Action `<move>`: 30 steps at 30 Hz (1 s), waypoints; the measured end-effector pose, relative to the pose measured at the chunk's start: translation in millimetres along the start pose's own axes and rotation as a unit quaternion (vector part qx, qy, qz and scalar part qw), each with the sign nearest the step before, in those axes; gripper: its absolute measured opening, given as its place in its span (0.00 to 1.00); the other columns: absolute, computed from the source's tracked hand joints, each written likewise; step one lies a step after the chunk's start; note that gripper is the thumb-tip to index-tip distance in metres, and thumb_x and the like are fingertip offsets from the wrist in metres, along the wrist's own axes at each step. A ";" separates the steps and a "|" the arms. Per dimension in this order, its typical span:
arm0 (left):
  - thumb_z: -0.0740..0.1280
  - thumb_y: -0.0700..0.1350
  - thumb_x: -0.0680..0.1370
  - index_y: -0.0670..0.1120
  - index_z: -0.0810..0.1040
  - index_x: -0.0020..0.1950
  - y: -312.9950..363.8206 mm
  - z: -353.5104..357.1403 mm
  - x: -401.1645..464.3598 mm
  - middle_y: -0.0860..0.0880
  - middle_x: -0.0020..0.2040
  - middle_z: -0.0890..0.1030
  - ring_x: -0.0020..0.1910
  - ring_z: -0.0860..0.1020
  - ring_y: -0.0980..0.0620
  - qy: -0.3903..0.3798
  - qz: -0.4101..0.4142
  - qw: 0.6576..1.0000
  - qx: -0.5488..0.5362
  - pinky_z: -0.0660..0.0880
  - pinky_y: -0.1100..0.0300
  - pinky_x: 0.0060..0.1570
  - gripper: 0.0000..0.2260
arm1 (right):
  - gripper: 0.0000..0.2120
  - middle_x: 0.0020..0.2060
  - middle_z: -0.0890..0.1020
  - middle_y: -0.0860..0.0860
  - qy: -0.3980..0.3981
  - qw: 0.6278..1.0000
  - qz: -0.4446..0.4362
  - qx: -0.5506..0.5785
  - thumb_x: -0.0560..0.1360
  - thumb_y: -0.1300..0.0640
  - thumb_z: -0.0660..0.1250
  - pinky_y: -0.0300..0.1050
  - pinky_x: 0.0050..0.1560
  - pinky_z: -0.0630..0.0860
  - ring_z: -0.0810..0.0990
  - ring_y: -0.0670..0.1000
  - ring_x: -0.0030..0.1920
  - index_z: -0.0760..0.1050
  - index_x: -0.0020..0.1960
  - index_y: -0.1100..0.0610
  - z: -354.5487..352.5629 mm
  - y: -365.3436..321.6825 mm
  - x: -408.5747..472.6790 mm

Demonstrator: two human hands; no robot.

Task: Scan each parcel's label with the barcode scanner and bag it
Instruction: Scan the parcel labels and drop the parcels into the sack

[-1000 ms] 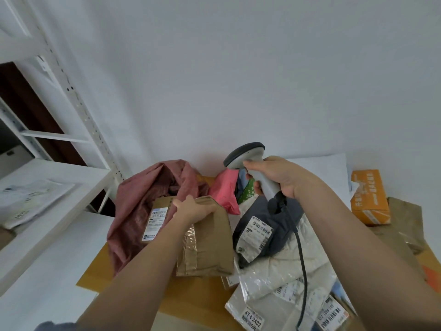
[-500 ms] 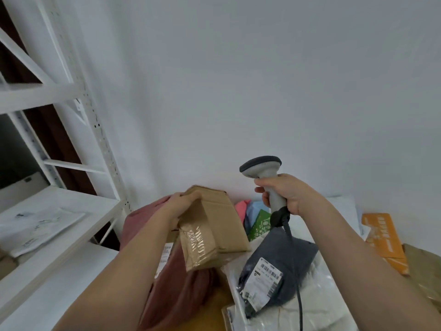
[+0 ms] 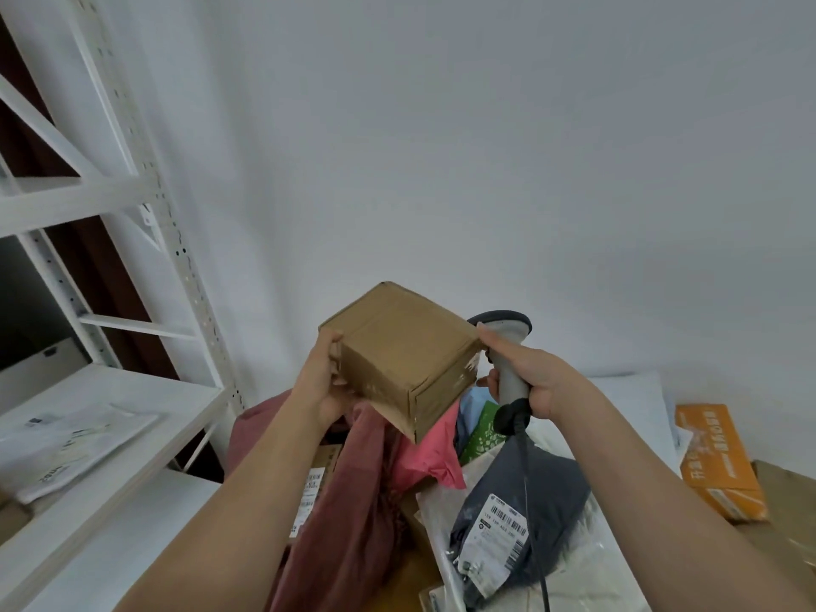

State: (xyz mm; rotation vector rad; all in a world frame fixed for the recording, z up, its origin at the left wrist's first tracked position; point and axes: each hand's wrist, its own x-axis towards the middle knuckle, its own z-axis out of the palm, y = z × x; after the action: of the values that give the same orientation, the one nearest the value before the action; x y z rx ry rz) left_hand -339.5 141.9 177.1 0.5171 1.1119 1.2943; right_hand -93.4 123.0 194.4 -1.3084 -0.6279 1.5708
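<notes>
A worktop (image 3: 399, 580) carries piled bagged parcels (image 3: 521, 514) and an orange box (image 3: 715, 461); the white shelf (image 3: 132, 435) holds 1 flat mailer (image 3: 75, 439).

Brown cardboard box (image 3: 399, 357) is showing matt, with glossy clear tape along its edges. Scanner (image 3: 508, 346) is looking smooth grey plastic. Maroon bag (image 3: 353, 523) is draping as soft cloth. Shelf frame (image 3: 145, 178) is reading as white-painted metal.

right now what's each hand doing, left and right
Left hand: grips the brown cardboard box, held up.
Right hand: grips the barcode scanner, index finger touching the box.
</notes>
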 end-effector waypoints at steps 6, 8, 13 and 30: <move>0.69 0.48 0.73 0.46 0.75 0.52 3.4 4.9 4.1 0.41 0.53 0.74 0.50 0.77 0.40 -0.044 0.013 0.998 -0.041 0.79 0.45 0.42 0.10 | 0.15 0.26 0.78 0.51 -0.026 0.999 -0.042 -0.001 0.68 0.51 0.77 0.37 0.25 0.75 0.75 0.47 0.25 0.77 0.43 0.60 2.0 -2.8 -4.9; 0.68 0.46 0.73 0.45 0.73 0.61 3.3 7.4 7.3 0.41 0.55 0.73 0.48 0.76 0.40 -0.049 0.005 0.999 -0.024 0.78 0.42 0.49 0.17 | 0.12 0.29 0.78 0.52 -0.025 0.997 -0.079 0.001 0.69 0.54 0.77 0.37 0.26 0.75 0.74 0.45 0.24 0.77 0.44 0.59 0.3 -2.2 -1.8; 0.68 0.47 0.77 0.41 0.75 0.56 -2.3 30.7 -4.9 0.44 0.50 0.76 0.44 0.76 0.45 -0.051 -0.079 0.990 0.105 0.79 0.45 0.45 0.12 | 0.33 0.44 0.82 0.55 0.005 0.972 -0.228 -0.056 0.59 0.56 0.83 0.41 0.34 0.78 0.83 0.48 0.36 0.72 0.58 0.59 -0.2 1.1 6.6; 0.66 0.55 0.78 0.38 0.77 0.45 -8.3 77.5 -32.3 0.39 0.31 0.83 0.26 0.82 0.43 -0.120 -0.093 0.986 -0.062 0.77 0.45 0.36 0.18 | 0.26 0.39 0.82 0.41 -0.090 0.885 -0.388 -0.241 0.71 0.59 0.76 0.39 0.40 0.78 0.81 0.44 0.38 0.71 0.66 0.56 3.5 -1.3 -2.5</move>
State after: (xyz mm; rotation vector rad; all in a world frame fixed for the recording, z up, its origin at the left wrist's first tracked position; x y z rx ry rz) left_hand -265.0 130.3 214.8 0.4522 0.8515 1.0992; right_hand -96.4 121.9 197.7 -1.0360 -1.5191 0.8859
